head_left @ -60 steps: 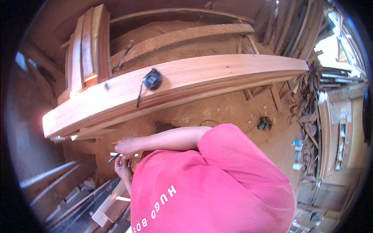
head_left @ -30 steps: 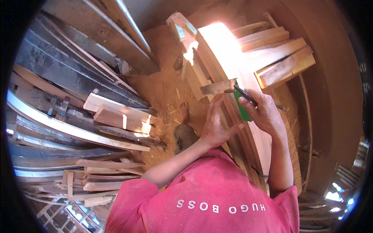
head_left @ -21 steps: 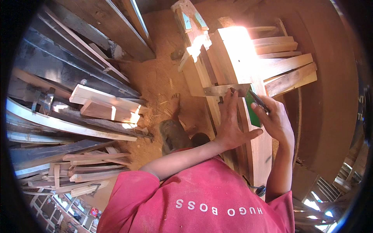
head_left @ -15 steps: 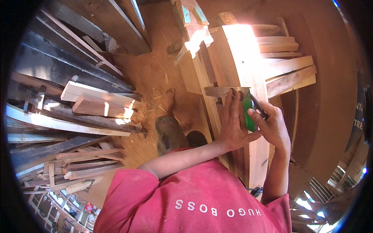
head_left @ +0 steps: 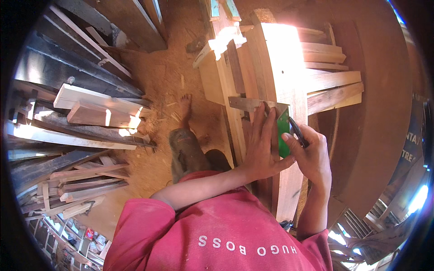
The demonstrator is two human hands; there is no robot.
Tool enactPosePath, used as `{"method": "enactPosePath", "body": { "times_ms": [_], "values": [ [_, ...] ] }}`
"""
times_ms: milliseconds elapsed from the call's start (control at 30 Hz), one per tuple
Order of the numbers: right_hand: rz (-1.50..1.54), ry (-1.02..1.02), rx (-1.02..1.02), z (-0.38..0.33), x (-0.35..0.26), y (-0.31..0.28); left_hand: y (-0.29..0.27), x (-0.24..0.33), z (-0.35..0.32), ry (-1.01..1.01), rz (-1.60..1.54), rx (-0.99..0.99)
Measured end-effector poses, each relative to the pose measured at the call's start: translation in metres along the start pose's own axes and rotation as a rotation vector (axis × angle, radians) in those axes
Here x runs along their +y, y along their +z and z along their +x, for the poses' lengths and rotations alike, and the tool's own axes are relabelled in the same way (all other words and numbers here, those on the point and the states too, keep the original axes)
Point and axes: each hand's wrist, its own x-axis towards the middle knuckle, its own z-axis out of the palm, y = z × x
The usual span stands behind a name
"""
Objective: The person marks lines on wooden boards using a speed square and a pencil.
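The step in hand looks like marking out: a square is held against stacked timber while a pen sits ready at its corner. The left hand (head_left: 261,156) lies flat, fingers stretched forward and its thumb splayed out to the side, so it appears to press down rather than grip. Its fingertips rest on the square's metal blade (head_left: 244,103), which runs out past them to the left across the planks. The square's green handle (head_left: 283,135) lies just right of those fingers, between the 2 hands, roughly at a right angle to the blade. The right hand (head_left: 313,158) pinches a dark pen (head_left: 297,131) between thumb and fingers, with the tip pointing ahead of the hand, near the corner where handle and blade meet; whether it touches the wood I cannot tell. The top plank (head_left: 290,194) runs beneath both hands, ahead of the fingers and back toward the wearer, and a dark object (head_left: 285,225), mostly hidden, sits behind the right hand near the sleeve. As I judge it, the next move calls for the left hand to hold the square firm, with the handle snug to the timber, while the right hand draws the tip along the blade in 1 light stroke. The main risk would be the blade slipping under the stretched fingertips and skewing the line.
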Motion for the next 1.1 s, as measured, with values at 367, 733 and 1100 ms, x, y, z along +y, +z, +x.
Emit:
{"method": "enactPosePath", "body": {
  "times_ms": [367,733,1100],
  "values": [
    [0.025,-0.007,-0.002,0.0035,0.0025,0.0001,-0.0023,0.0009,0.0024,-0.016,-0.01,-0.013],
    [-0.001,0.001,-0.017,0.007,-0.0012,-0.0016,-0.0029,-0.0031,0.0009,-0.045,-0.018,-0.004],
    [0.058,-0.026,0.001,0.0054,0.0043,0.0019,-0.0007,-0.0047,0.0031,-0.05,-0.069,0.038]
  ]
}}
